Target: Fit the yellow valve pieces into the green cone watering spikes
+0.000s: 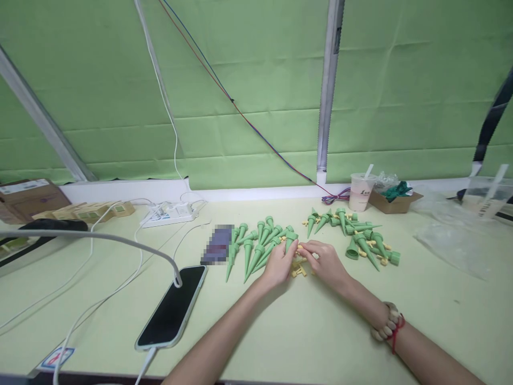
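My left hand (pixel 278 264) is closed around a green plastic watering spike (pixel 291 237), its wide capped end facing up. Close beside it, my right hand (pixel 325 262) pinches a small yellow plastic piece (pixel 300 246) against the spike's side; the fingers partly hide it. Loose yellow pieces (pixel 298 271) lie on the table beneath and between the hands. To the left of my hands, several green spikes (pixel 255 259) lie in a group with their points toward me. Another pile of green spikes (pixel 363 246), mixed with yellow pieces, lies to the right.
A charging phone (pixel 172 309) lies front left, its white cable (pixel 120 289) crossing the table. Behind are a power strip (pixel 170 215) and a pixelated dark item (pixel 218 246). A drink cup (pixel 359 193), small cardboard box (pixel 395 204) and clear plastic bag (pixel 452 248) stand or lie right.
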Demonstrator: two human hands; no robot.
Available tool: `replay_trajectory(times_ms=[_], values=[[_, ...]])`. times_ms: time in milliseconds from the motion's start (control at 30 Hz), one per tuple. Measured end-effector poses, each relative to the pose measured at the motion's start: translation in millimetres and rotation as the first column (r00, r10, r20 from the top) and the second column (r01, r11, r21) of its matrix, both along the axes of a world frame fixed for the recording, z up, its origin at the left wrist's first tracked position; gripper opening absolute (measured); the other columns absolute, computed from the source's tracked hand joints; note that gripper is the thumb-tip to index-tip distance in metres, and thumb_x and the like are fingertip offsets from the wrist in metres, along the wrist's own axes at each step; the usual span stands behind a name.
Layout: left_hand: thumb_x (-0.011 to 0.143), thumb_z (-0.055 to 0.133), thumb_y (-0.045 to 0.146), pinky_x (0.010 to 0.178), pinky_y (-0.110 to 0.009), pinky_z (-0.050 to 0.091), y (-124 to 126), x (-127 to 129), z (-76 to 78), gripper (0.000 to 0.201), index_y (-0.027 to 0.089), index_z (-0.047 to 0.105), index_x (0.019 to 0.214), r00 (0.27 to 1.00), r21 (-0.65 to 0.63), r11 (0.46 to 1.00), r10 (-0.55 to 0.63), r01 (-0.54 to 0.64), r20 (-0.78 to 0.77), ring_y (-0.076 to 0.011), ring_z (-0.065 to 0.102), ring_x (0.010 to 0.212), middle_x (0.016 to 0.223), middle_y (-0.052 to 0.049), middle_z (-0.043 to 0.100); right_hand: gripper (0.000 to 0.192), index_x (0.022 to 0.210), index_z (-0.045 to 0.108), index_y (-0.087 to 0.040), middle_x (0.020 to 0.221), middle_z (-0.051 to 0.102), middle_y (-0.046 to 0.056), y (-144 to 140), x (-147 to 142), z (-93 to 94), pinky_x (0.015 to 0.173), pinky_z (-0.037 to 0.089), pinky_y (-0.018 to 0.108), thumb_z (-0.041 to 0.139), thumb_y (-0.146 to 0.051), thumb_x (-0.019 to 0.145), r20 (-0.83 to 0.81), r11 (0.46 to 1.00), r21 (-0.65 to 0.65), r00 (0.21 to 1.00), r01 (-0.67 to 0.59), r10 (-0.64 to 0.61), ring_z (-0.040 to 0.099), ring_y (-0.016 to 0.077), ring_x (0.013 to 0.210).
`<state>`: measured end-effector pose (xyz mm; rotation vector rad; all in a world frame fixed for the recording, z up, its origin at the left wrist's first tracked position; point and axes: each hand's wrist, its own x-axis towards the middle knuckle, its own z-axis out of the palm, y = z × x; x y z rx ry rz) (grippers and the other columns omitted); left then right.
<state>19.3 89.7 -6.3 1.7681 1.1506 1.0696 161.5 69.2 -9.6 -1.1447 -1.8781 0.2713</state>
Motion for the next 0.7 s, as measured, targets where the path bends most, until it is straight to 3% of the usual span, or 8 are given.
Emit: replay_trajectory(times_ms=[167,333,400,500,600,700], values=[[0.078,0.032,0.065,0.053,-0.020,0.024,6.6,-0.1,-1.1,0.055,0.012,0.038,0.062,0.997,-0.021,0.997,-0.067,0.068,0.031,-0.0051,0.030,0.055,0.058,0.000,0.035,0.028,0.074,0.067,-0.016,0.074,0.063,0.006,-3.4,-3.5,2.4,0.060,0.043,0.023,0.047,-0.034,0.085,-0.194,0.995,-0.091,0.981,-0.046,0.028,0.057,0.0154,0.070],[0.078,0.027,0.067,0.052,-0.020,0.022,4.9,3.6,0.0,0.057,0.013,0.033,0.060,0.981,-0.132,0.983,-0.108,0.129,0.159,-0.0046,0.025,0.051,0.054,0.001,0.027,0.027,0.078,0.069,-0.017,0.082,0.065,0.006,-3.7,-3.2,-2.5,0.063,0.043,0.026,0.047,-0.032,0.086,-0.071,0.997,0.075,0.997,0.016,-0.010,0.058,0.0162,0.073],[0.079,0.027,0.066,0.053,-0.020,0.023,4.2,4.0,-0.2,0.056,0.013,0.033,0.060,0.980,-0.128,0.984,-0.098,0.121,0.175,-0.0047,0.026,0.052,0.055,0.001,0.029,0.027,0.078,0.069,-0.017,0.083,0.065,0.007,-2.6,-3.2,-4.2,0.066,0.045,0.027,0.047,-0.032,0.085,-0.083,0.997,0.081,0.996,0.014,-0.007,0.059,0.0169,0.074],[0.080,0.030,0.063,0.056,-0.020,0.026,4.9,1.1,-1.0,0.055,0.012,0.038,0.061,0.992,-0.047,0.997,-0.050,0.055,0.119,-0.0057,0.032,0.056,0.059,-0.001,0.038,0.026,0.079,0.069,-0.016,0.087,0.065,0.008,-1.3,-5.3,-3.7,0.070,0.049,0.028,0.055,-0.039,0.080,-0.287,0.993,-0.097,0.957,-0.063,0.033,0.060,0.0190,0.079],[0.082,0.027,0.061,0.057,-0.021,0.026,5.9,-4.3,-0.9,0.054,0.012,0.041,0.062,1.000,0.042,0.999,0.017,-0.016,-0.017,-0.0067,0.036,0.058,0.061,-0.002,0.043,0.038,0.086,0.068,-0.013,0.086,0.065,0.010,-0.1,-9.1,-1.6,0.072,0.051,0.029,0.063,-0.047,0.070,-0.560,0.920,-0.303,0.828,-0.247,0.037,0.061,0.0184,0.076],[0.082,0.025,0.060,0.057,-0.021,0.022,5.3,-9.2,-0.5,0.054,0.012,0.039,0.061,0.977,0.142,0.987,0.102,-0.076,-0.189,-0.0069,0.034,0.056,0.059,-0.001,0.042,0.047,0.084,0.067,-0.010,0.081,0.065,0.010,1.1,-12.8,-0.9,0.072,0.050,0.028,0.067,-0.052,0.063,-0.656,0.879,-0.356,0.755,-0.316,0.006,0.059,0.0158,0.070]])
